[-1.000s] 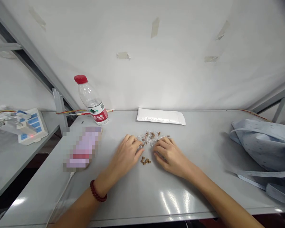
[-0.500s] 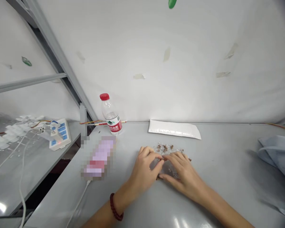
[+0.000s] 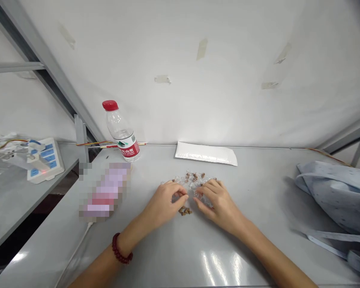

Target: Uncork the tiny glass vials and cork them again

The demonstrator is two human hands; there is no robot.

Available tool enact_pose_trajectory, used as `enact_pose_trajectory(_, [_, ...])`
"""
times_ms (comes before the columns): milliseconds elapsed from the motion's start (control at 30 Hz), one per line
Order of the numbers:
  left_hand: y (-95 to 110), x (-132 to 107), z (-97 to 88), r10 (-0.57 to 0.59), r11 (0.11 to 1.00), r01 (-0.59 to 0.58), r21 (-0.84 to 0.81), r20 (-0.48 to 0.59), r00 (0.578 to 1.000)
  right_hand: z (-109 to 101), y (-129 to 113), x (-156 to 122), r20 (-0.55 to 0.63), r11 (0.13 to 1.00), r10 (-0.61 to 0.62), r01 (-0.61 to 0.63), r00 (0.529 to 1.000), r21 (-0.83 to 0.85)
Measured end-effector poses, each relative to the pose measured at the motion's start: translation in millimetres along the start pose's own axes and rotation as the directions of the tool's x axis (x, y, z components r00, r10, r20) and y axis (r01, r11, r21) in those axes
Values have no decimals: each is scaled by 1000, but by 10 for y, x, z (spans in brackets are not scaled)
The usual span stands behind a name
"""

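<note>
My left hand (image 3: pixel 165 202), with a dark red bead bracelet (image 3: pixel 120 250) on the wrist, is closed with thumb and fingertips pinched together. What it holds, if anything, is too small to make out. My right hand (image 3: pixel 219 203) curls around a small clear round piece (image 3: pixel 198 195) between thumb and fingers. Under and beyond both hands lie several small clear glass-like pieces (image 3: pixel 193 185), some with brown ends like corks (image 3: pixel 195 176). Just below the left fingertips is a little pile of loose brown cork-like bits (image 3: pixel 185 211).
A red-capped water bottle (image 3: pixel 123 134) stands at the back left, near a blurred-out phone-like object (image 3: pixel 105 192) on a white cable (image 3: pixel 73 252). A white padded envelope (image 3: pixel 205 153) lies by the wall. Grey-blue cloth (image 3: pixel 339 196) is at right, a power strip (image 3: pixel 46 160) far left.
My hands have moved apart, leaving a gap between their fingertips. The pile of brown bits now shows below the left fingers. The view has shifted, so things on the table appear further left.
</note>
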State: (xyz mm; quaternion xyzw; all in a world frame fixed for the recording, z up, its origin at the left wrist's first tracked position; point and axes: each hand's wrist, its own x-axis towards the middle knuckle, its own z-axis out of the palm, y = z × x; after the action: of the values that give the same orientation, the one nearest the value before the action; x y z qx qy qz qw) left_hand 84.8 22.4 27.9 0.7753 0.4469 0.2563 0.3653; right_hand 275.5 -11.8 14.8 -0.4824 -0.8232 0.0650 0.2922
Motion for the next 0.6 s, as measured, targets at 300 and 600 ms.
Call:
enact_pose_trajectory(300, [-95,-24,-9,180,938,-210,277,127,975,-22,25,-12,190,994,73,-55,979,-98])
enact_pose_trajectory(600, [-143,-7,128,250,867,-261,424,81,965,20,-22,-29,207,985,85,-50,975,-167])
